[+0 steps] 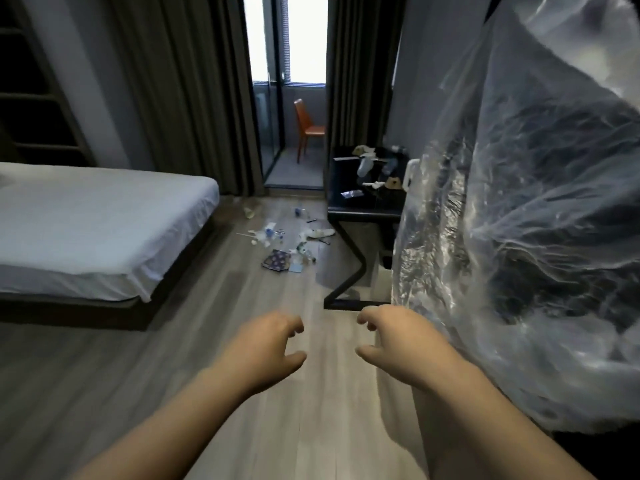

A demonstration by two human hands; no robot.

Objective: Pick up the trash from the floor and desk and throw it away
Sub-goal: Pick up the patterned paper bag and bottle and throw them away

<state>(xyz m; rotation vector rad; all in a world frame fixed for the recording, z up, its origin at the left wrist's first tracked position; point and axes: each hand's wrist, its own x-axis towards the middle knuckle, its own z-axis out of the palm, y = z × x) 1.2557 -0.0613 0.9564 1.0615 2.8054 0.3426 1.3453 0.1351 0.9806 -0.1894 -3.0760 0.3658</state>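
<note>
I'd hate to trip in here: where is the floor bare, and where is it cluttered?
Bare: the wood floor between the bed and both empty hands, left hand, right hand. Crowded: the scattered trash between bed and desk, and the desktop itself.

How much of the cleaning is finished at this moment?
Nothing looks done yet. Both hands, left and right, are open and empty; a clear plastic bag hangs at right. Left: the floor litter by the bed and the trash on the desk.
</note>
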